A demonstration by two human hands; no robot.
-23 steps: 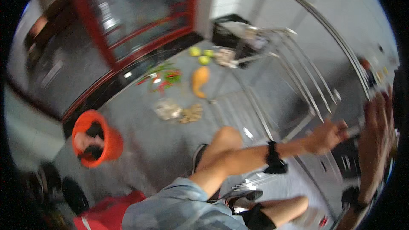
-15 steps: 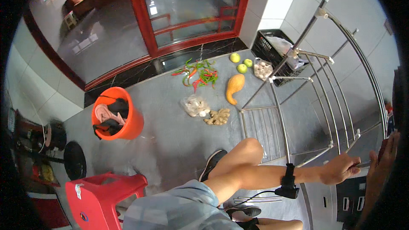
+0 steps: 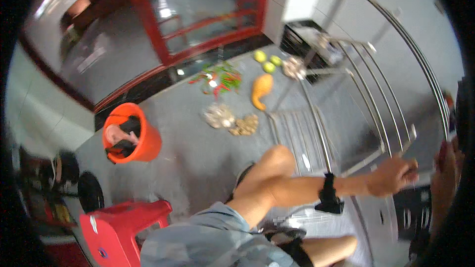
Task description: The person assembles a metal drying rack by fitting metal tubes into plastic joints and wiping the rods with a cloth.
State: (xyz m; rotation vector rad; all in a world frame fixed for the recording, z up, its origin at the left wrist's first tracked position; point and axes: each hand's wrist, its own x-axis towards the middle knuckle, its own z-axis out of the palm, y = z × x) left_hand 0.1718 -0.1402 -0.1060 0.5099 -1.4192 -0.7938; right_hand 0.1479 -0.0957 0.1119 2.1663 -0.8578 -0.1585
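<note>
My left hand (image 3: 392, 177), with a black strap (image 3: 328, 194) at the wrist, reaches across to the right side. Its fingers are curled, but blur hides what lies in them. Close beside it, at the dark right rim, is my right hand (image 3: 448, 173); shadow and blur hide its fingers. Both hands are near the lower right of a metal tube rack (image 3: 312, 113), which has barred shelves and pale joints. The rack stands in front of me on the right, its far upright rising toward the wall.
On the grey floor lie chili peppers (image 3: 225, 76), a yellow squash (image 3: 261, 89), ginger (image 3: 245, 125), a bag of garlic (image 3: 217, 115) and green fruits (image 3: 268, 66). A black crate (image 3: 292, 42), an orange bucket (image 3: 151, 141) and a red stool (image 3: 118, 217) stand around.
The view has shifted and blurred, so the floor items sit further left. My left hand appears slightly higher, still close to my right hand.
</note>
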